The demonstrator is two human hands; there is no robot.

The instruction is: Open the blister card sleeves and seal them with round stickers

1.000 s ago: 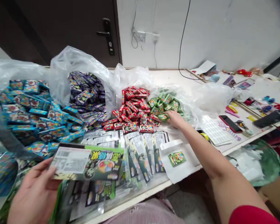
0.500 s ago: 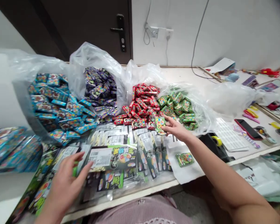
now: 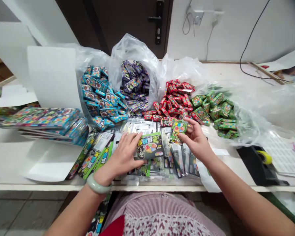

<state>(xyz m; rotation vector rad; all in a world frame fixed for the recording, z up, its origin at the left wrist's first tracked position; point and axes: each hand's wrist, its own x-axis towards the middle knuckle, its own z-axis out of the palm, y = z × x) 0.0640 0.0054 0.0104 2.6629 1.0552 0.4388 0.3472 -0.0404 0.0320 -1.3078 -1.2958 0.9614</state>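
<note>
Head view: your left hand (image 3: 124, 153) has thumb and fingers closed on the left end of a black-and-green card (image 3: 151, 147), above wrapped cards (image 3: 154, 167) spread on the white table (image 3: 7, 164). Just right of that card, your right hand (image 3: 198, 139) pinches a small green packet (image 3: 177, 131). Beyond, left to right: a blue heap (image 3: 100, 101), purple heap (image 3: 135, 80), red heap (image 3: 173, 100) and green heap (image 3: 218, 108) of packets in translucent plastic bags (image 3: 134, 46)

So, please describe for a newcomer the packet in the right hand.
On the white table, find the heap of small red packets. At its near edge, a small green rectangular packet is held by the right hand, unlike the green packets heaped farther right.
</note>
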